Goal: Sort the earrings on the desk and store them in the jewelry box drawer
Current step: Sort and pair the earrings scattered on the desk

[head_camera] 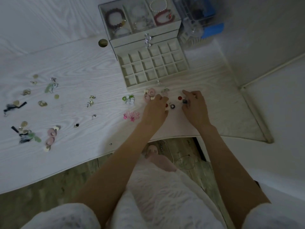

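The grey jewelry box (143, 40) stands at the back of the white desk, its lowest drawer (130, 85) pulled out with many small bare compartments. Just in front of the drawer my left hand (155, 109) lies with curled fingers over a small red earring (166, 105). My right hand (194, 108) pinches a dark blue earring (185, 101) beside a red round one (179, 98). A dark ring-shaped earring (172, 106) lies between the hands. Pink ring earrings (149, 94), green and white ones (128, 99) and pink flower ones (131, 115) lie to the left.
Several more earrings are scattered across the desk's left half, among them green drops (49, 87), gold ones (42, 103), dark tassels (14, 107) and pink rings (51, 137). A clear organiser with blue parts (198, 19) stands right of the box. The desk edge (173, 137) runs just under my wrists.
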`<state>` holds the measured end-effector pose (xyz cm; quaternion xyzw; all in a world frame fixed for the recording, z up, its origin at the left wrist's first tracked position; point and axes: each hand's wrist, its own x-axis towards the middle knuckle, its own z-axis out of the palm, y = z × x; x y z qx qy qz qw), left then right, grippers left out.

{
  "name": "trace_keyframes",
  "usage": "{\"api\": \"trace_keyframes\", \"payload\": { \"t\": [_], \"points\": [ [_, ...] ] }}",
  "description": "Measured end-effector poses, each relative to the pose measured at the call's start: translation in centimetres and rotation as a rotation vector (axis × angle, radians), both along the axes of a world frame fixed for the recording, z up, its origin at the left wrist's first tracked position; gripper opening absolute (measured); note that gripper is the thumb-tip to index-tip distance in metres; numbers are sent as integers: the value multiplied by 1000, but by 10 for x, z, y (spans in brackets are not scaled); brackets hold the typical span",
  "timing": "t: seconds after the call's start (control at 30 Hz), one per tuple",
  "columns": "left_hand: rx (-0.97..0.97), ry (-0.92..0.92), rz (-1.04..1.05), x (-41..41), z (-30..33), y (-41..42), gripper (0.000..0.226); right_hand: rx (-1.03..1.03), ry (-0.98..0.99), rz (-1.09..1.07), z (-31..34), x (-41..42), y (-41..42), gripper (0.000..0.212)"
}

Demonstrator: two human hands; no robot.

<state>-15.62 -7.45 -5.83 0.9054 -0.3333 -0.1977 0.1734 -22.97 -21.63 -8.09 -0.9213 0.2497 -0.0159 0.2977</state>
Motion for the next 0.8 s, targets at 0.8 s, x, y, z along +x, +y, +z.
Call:
{"api": "trace_keyframes", "payload": {
  "t": [0.8],
  "points": [
    [-347,-25,123,-11,37,70,27,-171,-61,218,44,-3,63,27]
  ]
}}
